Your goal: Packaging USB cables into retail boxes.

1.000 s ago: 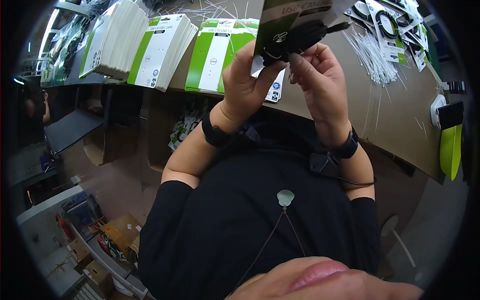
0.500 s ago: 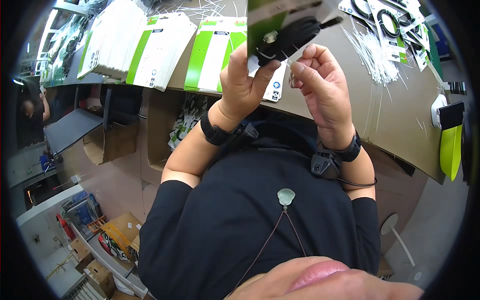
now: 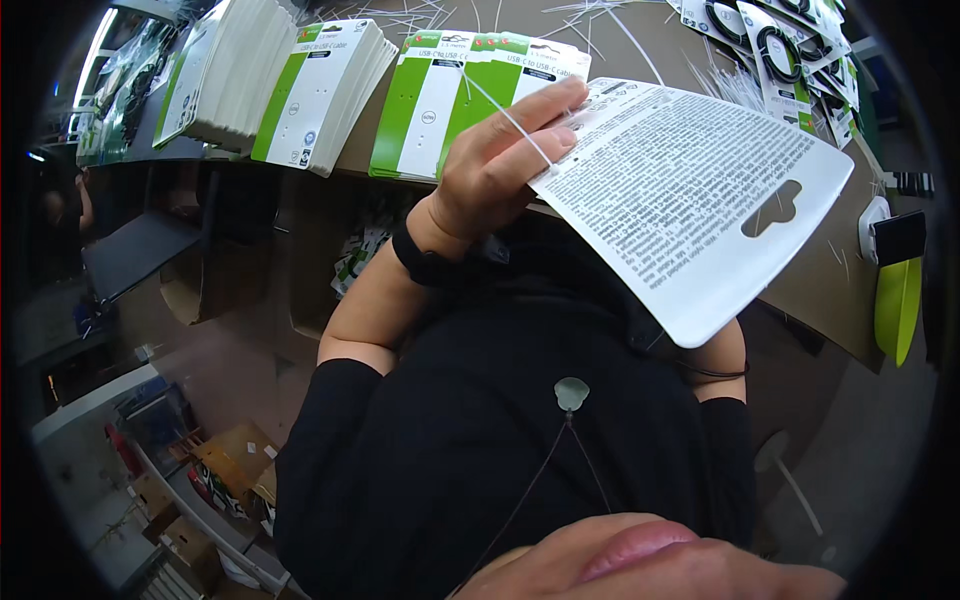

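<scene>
A white packaging card (image 3: 690, 190) with dense print and a hang hole is held up in front of me, its back toward me and tilted down to the right. My left hand (image 3: 495, 160) is closed on the card's left edge, fingers on the printed face. A thin white cable tie (image 3: 505, 115) sticks out past these fingers, up and to the left. The card hides my right hand; only part of the right forearm (image 3: 722, 358) shows below it. The black cable on the card's other side is out of sight.
Stacks of green-and-white cards (image 3: 318, 95) line the table's left half, with more green cards (image 3: 415, 110) behind my left hand. Loose white cable ties (image 3: 735, 85) and carded black cables (image 3: 780, 55) lie at the far right. A yellow-green object (image 3: 900, 310) hangs at the right edge.
The card has been turned over: its cable side faced me before, and now its printed back does. It has come nearer and to the right, covering my right hand.
</scene>
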`<state>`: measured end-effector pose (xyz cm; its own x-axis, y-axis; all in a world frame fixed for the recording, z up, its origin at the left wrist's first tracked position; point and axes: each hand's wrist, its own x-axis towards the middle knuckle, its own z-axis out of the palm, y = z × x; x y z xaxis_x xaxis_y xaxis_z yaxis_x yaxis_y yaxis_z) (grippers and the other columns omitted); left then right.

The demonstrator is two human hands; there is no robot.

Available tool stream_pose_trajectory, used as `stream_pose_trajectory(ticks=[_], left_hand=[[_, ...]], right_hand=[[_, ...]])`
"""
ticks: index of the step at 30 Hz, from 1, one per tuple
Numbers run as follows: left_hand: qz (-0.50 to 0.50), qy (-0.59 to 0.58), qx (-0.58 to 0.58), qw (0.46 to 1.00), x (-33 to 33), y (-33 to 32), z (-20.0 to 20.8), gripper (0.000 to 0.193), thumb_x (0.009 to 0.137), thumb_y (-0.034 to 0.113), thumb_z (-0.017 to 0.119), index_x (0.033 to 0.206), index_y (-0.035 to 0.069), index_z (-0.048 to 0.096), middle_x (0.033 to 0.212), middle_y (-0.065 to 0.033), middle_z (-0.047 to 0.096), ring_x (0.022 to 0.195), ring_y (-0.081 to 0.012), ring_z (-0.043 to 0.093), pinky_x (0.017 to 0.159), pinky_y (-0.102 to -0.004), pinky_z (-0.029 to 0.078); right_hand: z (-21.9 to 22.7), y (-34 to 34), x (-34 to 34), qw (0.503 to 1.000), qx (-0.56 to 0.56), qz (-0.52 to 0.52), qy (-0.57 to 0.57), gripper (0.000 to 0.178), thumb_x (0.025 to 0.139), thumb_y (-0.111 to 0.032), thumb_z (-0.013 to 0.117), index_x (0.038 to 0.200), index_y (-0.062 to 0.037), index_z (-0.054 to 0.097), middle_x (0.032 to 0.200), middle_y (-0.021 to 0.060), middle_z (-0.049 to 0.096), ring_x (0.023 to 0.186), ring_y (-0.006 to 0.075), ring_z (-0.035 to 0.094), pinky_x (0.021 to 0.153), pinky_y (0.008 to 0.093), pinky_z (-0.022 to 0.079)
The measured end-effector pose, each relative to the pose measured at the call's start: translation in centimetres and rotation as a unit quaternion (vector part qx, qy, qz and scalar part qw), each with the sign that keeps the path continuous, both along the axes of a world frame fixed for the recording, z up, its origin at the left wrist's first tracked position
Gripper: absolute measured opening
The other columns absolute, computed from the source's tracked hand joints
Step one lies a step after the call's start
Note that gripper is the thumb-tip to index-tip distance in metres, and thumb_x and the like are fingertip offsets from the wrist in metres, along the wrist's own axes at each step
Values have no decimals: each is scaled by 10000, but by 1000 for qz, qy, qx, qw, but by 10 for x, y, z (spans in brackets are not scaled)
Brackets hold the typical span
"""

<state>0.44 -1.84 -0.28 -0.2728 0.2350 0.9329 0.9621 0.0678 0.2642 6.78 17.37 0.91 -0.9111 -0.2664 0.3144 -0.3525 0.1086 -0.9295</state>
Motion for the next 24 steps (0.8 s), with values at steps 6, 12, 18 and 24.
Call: stream_pose_trajectory(ticks=[6,12,18,24], left_hand=[[-1,-7,-13,1000,0,-4,-2,330,769,25,680,1051,57,511,1070,-252,619,932,-356,658,749,-378,573],[-27,17,-62,998,-1,-10,0,333,804,39,654,1083,48,472,1094,-286,591,964,-372,643,758,-406,564],[-3,-5,-38,999,-3,-1,-6,344,821,44,654,1125,43,494,1065,-197,636,925,-286,664,790,-363,554],[-129,-399,140,897,12,-1,1,350,897,42,577,1218,32,438,1123,-126,603,1016,-209,608,894,-336,499]], right_hand=[[-6,-17,-8,924,-273,-9,-269,110,835,-61,578,928,-11,611,784,58,623,749,202,600,678,312,497],[-5,-27,-15,942,-265,-29,-205,147,864,-87,585,985,-3,584,833,57,623,772,161,598,693,270,492],[-4,-35,-20,957,-254,-58,-125,203,898,-118,593,1054,6,551,892,55,623,800,111,596,710,219,485],[0,-12,-30,955,-251,-151,-51,218,943,-123,538,1123,0,534,1001,69,626,853,121,607,780,243,487]])
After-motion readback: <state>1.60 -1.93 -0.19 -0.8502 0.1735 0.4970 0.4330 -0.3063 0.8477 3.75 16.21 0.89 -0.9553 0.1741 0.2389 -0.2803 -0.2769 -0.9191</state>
